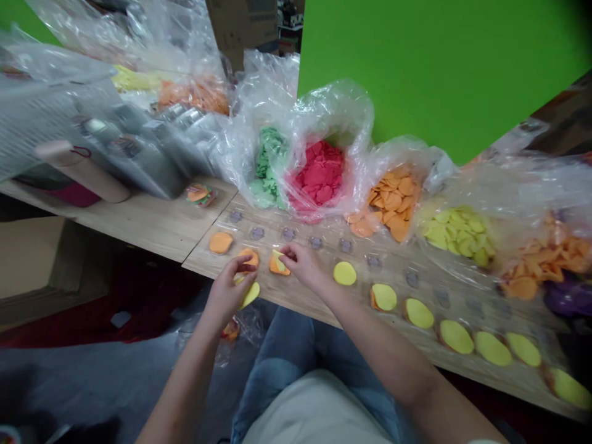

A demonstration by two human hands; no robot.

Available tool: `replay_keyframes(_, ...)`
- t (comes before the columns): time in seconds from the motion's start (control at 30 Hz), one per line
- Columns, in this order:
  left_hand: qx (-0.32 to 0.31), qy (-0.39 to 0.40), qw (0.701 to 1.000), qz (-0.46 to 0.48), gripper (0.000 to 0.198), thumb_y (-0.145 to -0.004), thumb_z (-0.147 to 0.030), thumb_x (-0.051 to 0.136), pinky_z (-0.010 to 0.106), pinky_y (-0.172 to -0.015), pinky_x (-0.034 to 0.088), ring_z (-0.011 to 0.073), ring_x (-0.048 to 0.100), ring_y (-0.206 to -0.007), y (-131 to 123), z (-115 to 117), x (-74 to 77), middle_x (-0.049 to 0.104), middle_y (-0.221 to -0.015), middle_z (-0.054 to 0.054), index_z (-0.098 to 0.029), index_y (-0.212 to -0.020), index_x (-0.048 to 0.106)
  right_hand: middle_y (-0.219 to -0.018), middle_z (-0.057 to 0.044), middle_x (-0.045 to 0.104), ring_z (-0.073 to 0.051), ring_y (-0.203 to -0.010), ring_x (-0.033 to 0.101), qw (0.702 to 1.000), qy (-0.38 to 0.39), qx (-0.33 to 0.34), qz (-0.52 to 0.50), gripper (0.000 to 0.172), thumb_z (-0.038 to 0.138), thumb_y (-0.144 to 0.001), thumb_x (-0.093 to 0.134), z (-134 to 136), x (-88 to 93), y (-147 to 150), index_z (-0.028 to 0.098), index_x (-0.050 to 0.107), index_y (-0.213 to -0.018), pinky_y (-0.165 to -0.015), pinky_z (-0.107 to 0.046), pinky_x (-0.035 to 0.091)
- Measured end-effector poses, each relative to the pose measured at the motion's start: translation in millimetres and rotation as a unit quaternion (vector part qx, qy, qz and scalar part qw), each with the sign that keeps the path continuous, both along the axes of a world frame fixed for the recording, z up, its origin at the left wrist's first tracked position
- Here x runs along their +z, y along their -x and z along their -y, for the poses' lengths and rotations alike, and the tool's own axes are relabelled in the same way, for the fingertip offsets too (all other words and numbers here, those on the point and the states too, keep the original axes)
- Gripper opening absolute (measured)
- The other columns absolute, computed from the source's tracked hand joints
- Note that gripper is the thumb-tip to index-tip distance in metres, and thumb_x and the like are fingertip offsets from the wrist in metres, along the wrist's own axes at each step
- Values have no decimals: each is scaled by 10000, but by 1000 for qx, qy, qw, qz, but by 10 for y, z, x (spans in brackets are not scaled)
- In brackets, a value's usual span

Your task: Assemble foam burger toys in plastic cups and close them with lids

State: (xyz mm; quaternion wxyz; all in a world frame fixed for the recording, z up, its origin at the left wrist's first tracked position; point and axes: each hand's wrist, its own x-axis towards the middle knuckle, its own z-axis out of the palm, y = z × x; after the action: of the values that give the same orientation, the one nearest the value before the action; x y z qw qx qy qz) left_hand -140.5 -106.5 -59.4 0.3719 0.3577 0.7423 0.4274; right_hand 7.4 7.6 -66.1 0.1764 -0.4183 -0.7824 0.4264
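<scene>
My left hand [227,287] is closed around thin yellow discs [250,296] just off the table's front edge; how many is unclear. With its fingertips, my right hand [303,262] pinches a yellow disc [278,256], tilted over an orange piece [280,269] in the front row. Behind my left fingers another orange piece [250,255] is partly covered. Farther left lies a bare orange piece [221,242]. To the right of my right hand, a yellow disc [345,273] tops a piece in the same row, and several more follow along the edge.
Behind the row run several small clear trays [289,234]. Open plastic bags hold green pieces [271,160], red pieces [321,172], orange discs [393,194] and yellow discs [460,233]. A toy burger [200,194], a pink bottle [83,169] and grey containers [143,160] stand left.
</scene>
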Motion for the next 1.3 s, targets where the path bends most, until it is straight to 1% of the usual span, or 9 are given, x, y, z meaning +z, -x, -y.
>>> replay_keyframes(0.27,-73,-48,981,-176,346,-793,-293,466,332,-949,363,206,512,-1074,50,22,-87,571,-1138,90,-168,-1107,537,-815,-10,634,-115,-687,575,990,98,81,-64,190,279,-803,510,-103,41,21,175,576,-948,-598,-216,422)
replay_keyframes(0.37,-87,-60,967,-231,347,-810,-245,430,331,-961,354,206,481,-1111,33,19,-64,557,-1153,97,-161,-1134,520,-790,-21,632,-148,-713,572,995,-44,77,53,187,217,-780,535,-112,-9,13,181,584,-957,-637,-253,420)
replay_keyframes(0.47,-172,-64,946,-268,393,-820,-183,389,315,-945,376,196,469,-1134,-52,39,-44,519,-1217,86,-180,-1203,477,-877,-66,630,-185,-850,557,962,-193,119,151,215,147,-780,528,-68,-60,-2,167,576,-989,-746,-294,410)
replay_keyframes(0.63,-270,-1,904,-332,509,-771,-76,384,299,-782,470,193,563,-1020,-204,39,-70,469,-1303,31,-279,-1231,460,-912,-104,588,-207,-926,499,924,-292,142,201,140,161,-825,499,-11,-37,-68,139,582,-936,-795,-321,400)
replay_keyframes(0.77,-200,-60,952,-223,367,-805,-144,396,321,-884,423,197,534,-1062,-173,-7,-50,538,-1210,63,-225,-1129,549,-971,-114,558,-214,-970,479,951,-267,80,136,183,240,-857,467,104,68,-128,144,618,-898,-829,-348,397)
replay_keyframes(0.87,-64,-109,992,-15,332,-825,-248,417,354,-914,405,210,513,-1090,-108,-33,3,567,-1153,81,-191,-1132,530,-986,-67,576,-154,-866,543,993,-114,30,6,299,338,-874,438,262,91,-40,181,534,-1110,-749,-285,443)
replay_keyframes(0.97,-28,-113,985,129,420,-792,-261,472,348,-868,440,205,539,-1053,-10,-60,37,541,-1191,79,-194,-1206,457,-900,0,614,-119,-737,574,996,20,54,-62,302,345,-858,453,345,22,210,228,492,-1133,-623,-232,449)
replay_keyframes(1.13,43,-93,993,-62,411,-740,-267,543,331,-766,494,178,586,-896,300,-113,-36,519,-1176,110,-148,-1131,502,-921,-35,624,-168,-826,564,993,-104,47,33,306,260,-816,508,244,-73,674,190,482,-1113,-706,-279,432)
replay_keyframes(1.3,-3,-96,941,-325,319,-830,-246,416,373,-873,448,213,535,-1024,425,21,-141,568,-1099,110,-158,-1110,538,-917,-96,592,-213,-912,499,938,-282,107,171,177,194,-861,419,239,-48,770,151,533,-989,-774,-321,405)
